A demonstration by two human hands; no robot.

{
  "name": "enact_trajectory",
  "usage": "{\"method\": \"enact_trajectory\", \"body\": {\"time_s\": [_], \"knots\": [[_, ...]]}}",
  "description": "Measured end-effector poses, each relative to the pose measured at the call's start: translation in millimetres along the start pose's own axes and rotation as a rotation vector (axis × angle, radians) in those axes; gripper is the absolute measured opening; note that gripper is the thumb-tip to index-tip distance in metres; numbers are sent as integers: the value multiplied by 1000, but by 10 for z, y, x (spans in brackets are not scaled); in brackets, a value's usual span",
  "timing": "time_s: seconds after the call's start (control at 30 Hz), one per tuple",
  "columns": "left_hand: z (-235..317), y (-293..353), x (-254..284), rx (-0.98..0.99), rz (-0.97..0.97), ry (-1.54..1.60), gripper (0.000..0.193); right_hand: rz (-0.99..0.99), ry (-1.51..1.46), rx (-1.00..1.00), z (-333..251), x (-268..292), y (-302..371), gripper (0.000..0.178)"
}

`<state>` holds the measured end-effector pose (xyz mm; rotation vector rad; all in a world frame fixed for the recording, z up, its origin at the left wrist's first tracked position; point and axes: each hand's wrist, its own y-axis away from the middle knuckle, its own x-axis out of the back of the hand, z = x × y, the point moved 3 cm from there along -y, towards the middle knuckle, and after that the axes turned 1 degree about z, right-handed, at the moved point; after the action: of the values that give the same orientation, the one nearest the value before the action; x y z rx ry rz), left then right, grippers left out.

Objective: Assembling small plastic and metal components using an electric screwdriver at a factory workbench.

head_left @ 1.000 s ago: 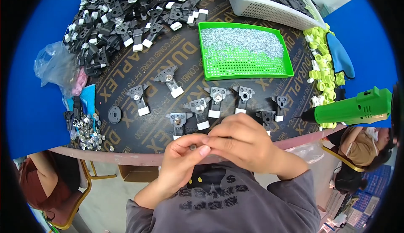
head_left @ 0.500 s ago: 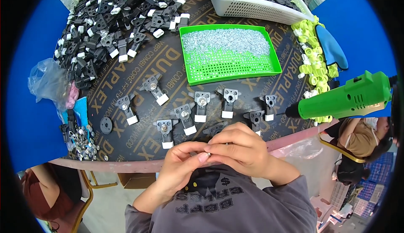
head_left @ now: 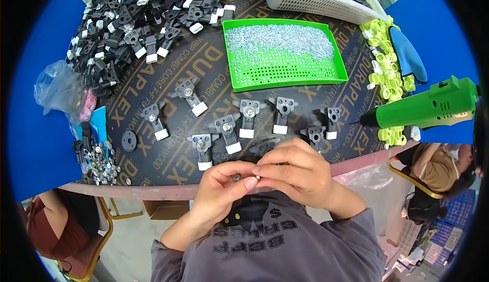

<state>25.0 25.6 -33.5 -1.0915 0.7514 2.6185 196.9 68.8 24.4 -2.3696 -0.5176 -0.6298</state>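
Observation:
My left hand (head_left: 220, 186) and my right hand (head_left: 301, 176) meet fingertip to fingertip near the table's front edge. Pinched where they meet is a small shiny metal piece (head_left: 257, 178), mostly covered by fingers. A second small round metal piece (head_left: 236, 177) shows in the curl of my left fingers. Just beyond the hands lie several black plastic brackets with white ends; one bracket (head_left: 202, 147) carries a round metal part at its centre, while another bracket (head_left: 282, 114) shows a bare hole. A further black bracket (head_left: 265, 146) is partly hidden behind my right hand.
A green tray (head_left: 237, 82) of small silvery screws stands mid-table. Black brackets (head_left: 153, 42) heap up at far left, before small metal parts (head_left: 102, 162). A white basket (head_left: 305, 11) is at the back. Yellow-green rings (head_left: 389, 78) and a green power driver (head_left: 425, 106) are at right.
The view has shifted slightly, so the table items appear higher. My left fingers have parted a little, exposing the second metal piece; both hands remain together.

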Motion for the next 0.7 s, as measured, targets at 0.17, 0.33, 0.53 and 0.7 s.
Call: {"method": "enact_trajectory", "body": {"time_s": [0.17, 0.33, 0.53, 0.7], "knots": [[14, 1, -14, 13, -11, -7, 23, 4, 3, 8, 2, 7, 6, 29], [5, -19, -18, 9, -10, -10, 23, 10, -36, -9, 36, 21, 12, 28], [21, -36, -38, -3, -17, -21, 23, 28, -43, 2, 53, 35, 9, 28], [4, -43, -38, 1, -16, -21, 22, 27, -49, -2, 57, 40, 13, 28]]}}
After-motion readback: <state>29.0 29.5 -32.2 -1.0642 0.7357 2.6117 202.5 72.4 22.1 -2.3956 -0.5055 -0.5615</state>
